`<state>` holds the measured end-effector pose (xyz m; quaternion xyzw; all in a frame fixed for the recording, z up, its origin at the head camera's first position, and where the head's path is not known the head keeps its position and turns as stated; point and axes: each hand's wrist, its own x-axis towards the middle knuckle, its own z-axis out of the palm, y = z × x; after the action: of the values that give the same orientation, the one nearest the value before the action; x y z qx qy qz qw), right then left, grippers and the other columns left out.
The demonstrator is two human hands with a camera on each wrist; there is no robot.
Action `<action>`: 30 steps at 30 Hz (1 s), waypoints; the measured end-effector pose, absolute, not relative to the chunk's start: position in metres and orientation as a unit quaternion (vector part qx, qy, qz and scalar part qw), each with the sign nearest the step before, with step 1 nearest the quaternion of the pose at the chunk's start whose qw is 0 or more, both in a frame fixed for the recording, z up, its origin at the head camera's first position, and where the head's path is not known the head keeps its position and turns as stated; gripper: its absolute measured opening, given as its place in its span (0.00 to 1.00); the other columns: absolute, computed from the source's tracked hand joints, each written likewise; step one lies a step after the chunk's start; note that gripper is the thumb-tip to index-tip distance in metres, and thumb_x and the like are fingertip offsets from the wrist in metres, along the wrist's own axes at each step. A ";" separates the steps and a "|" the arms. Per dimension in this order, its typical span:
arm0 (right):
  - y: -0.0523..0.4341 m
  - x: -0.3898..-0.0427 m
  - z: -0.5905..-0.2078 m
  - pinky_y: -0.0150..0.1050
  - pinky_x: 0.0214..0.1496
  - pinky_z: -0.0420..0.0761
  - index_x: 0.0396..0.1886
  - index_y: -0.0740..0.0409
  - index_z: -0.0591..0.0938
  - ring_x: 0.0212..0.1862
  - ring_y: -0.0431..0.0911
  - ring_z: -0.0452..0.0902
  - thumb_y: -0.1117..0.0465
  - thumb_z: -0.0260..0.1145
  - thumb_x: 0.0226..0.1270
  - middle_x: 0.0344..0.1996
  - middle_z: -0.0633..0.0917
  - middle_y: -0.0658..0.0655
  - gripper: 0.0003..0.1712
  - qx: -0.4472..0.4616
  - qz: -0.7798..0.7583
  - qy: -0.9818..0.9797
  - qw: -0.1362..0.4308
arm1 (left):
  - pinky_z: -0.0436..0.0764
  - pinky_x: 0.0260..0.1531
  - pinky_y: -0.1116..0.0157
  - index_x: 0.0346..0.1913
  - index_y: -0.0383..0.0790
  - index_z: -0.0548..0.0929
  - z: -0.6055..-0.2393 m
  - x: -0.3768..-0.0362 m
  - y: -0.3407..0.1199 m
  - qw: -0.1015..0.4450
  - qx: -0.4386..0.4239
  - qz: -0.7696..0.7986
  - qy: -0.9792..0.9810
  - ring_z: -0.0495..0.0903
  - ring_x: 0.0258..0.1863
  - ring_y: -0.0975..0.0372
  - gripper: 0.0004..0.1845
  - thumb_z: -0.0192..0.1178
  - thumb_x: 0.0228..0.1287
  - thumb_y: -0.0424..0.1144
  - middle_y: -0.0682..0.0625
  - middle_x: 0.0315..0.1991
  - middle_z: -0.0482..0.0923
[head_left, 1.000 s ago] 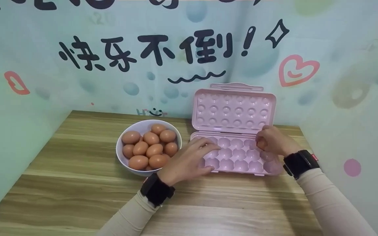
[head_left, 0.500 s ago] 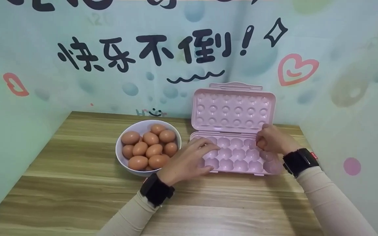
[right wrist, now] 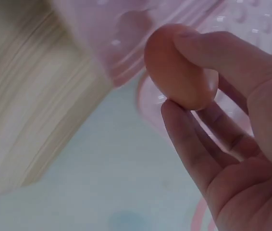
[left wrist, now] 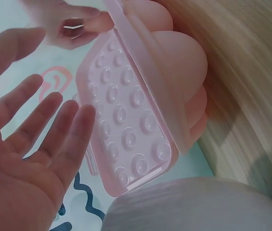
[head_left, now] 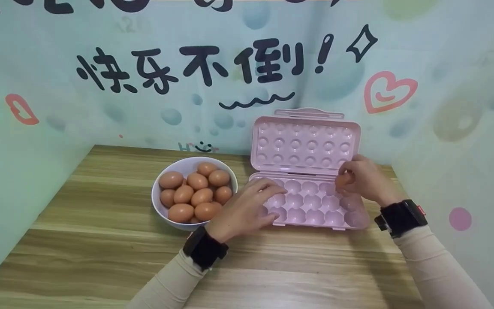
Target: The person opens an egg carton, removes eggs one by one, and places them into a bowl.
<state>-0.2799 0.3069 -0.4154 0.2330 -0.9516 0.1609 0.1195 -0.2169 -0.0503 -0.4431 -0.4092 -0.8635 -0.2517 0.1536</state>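
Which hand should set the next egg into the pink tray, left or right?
Right. The right hand already pinches an egg over the back right cups of the tray. The left hand lies open on the tray's left end, holding nothing.

Right hand (head_left: pixel 365 180) with its brown egg (head_left: pixel 344 179) has lifted slightly, drifting back toward the far right cups of the pink tray (head_left: pixel 311 206).
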 end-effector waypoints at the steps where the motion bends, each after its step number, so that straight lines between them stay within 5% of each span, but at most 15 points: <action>1: 0.305 -0.276 -0.414 0.46 0.40 0.77 0.36 0.63 0.89 0.36 0.53 0.77 0.73 0.82 0.48 0.32 0.82 0.60 0.14 0.236 0.170 -0.947 0.140 | 0.77 0.67 0.56 0.68 0.50 0.80 -0.442 -0.217 -0.050 0.155 -0.406 -0.253 -0.865 0.74 0.68 0.55 0.27 0.73 0.68 0.43 0.50 0.66 0.76; 5: 0.289 -0.257 -0.409 0.40 0.42 0.84 0.41 0.63 0.90 0.38 0.52 0.82 0.69 0.85 0.50 0.35 0.86 0.59 0.17 0.226 0.240 -0.928 0.173 | 0.79 0.65 0.55 0.68 0.50 0.79 -0.440 -0.218 -0.048 0.163 -0.392 -0.257 -0.869 0.75 0.67 0.55 0.27 0.72 0.69 0.44 0.50 0.64 0.78; 10: 0.265 -0.232 -0.408 0.33 0.44 0.89 0.48 0.62 0.89 0.43 0.51 0.89 0.64 0.85 0.56 0.43 0.89 0.59 0.20 0.191 0.366 -0.903 0.122 | 0.80 0.64 0.58 0.68 0.49 0.79 -0.439 -0.218 -0.047 0.179 -0.390 -0.262 -0.864 0.77 0.64 0.56 0.27 0.73 0.69 0.45 0.50 0.62 0.79; 30: 0.198 -0.196 -0.434 0.37 0.53 0.88 0.53 0.56 0.88 0.49 0.49 0.89 0.58 0.83 0.61 0.51 0.89 0.56 0.21 0.195 0.498 -0.842 0.066 | 0.81 0.60 0.62 0.58 0.45 0.82 -0.441 -0.215 -0.039 0.236 -0.434 -0.282 -0.823 0.80 0.57 0.58 0.23 0.78 0.61 0.40 0.51 0.55 0.81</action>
<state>-0.1960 0.1979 -0.4336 0.1947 -0.8423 0.4982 0.0660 -0.2150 -0.0388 -0.4410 -0.4342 -0.8225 -0.2816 0.2357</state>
